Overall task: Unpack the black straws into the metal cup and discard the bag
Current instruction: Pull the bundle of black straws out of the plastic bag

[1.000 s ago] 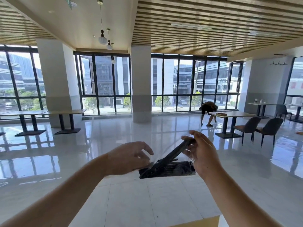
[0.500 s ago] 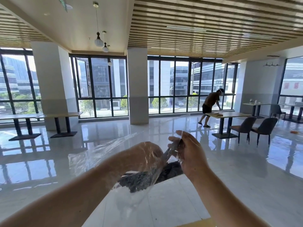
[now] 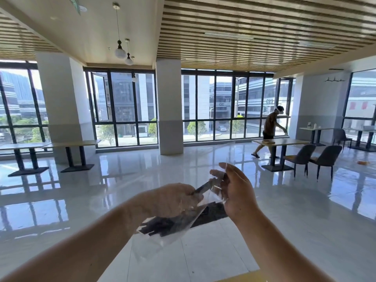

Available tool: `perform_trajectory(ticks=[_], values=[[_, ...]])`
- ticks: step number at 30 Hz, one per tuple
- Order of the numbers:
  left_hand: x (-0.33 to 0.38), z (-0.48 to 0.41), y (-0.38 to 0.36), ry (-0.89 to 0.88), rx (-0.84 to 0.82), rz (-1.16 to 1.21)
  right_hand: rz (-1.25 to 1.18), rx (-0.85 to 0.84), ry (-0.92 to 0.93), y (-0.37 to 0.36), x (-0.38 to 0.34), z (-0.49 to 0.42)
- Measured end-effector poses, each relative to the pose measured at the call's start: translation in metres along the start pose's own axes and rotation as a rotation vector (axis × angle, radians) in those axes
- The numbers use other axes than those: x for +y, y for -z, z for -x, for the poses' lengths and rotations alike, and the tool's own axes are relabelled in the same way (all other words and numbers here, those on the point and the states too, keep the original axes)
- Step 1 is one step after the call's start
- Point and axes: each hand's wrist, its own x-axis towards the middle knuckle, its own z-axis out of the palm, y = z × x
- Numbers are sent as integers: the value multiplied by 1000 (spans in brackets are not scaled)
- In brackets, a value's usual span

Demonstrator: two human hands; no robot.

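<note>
- Thin clear plastic bag (image 3: 162, 237), glossy and crinkled.
- Bundle of black straws (image 3: 168, 224), matt-looking through the film.
- Pale tiled floor (image 3: 305, 220), polished and mirror-glossy.
- Ceiling of wooden slats (image 3: 264, 27).

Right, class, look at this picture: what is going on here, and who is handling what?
A person is holding a clear plastic bag of black straws up in front of them with both bare hands. The left hand grips the bag around the straws, while the right hand pinches the bag's upper end. The straws are not yet out. No metal cup is in view. Another person stands by a far table.
</note>
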Motion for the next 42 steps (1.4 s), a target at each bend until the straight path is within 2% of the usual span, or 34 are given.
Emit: perform_trajectory(ticks=[3,5,7,12,14,17,20,23,24,25,26,28,29,31,36,40,42], values=[[-6,12,12,-45,-36,-16,-26,24,-8,9,-4,-3],[-2,18,16,-48,-58,-272,-33,34,-16,11,-5,-5],[5,23,15,-78,-58,-394,-44,34,-25,11,-4,-7],[17,30,24,-137,78,-360,-82,48,-59,9,0,-11],[21,32,32,-146,50,-366,-105,81,-76,13,2,-13],[27,45,53,-137,38,-254,-182,123,-114,22,6,-15],[27,68,81,-180,303,-154,-246,171,-157,32,10,-18],[11,90,106,-290,850,-172,-275,210,-171,42,13,-22],[4,95,113,-310,1000,-193,-278,220,-173,45,15,-23],[-2,98,118,-314,1058,-170,-279,226,-175,48,16,-25],[-7,100,121,-300,1008,-97,-279,229,-178,50,18,-26],[-13,103,120,-222,702,64,-283,235,-191,53,24,-30],[-17,101,117,-189,566,57,-285,237,-203,54,27,-32],[-22,95,107,-152,422,-17,-296,238,-227,54,35,-35],[-16,86,100,-176,474,34,-349,247,-209,53,46,-41],[-23,87,102,-159,401,-93,-368,257,-199,58,46,-44],[-23,84,97,-143,435,-168,-376,256,-197,59,44,-44]])
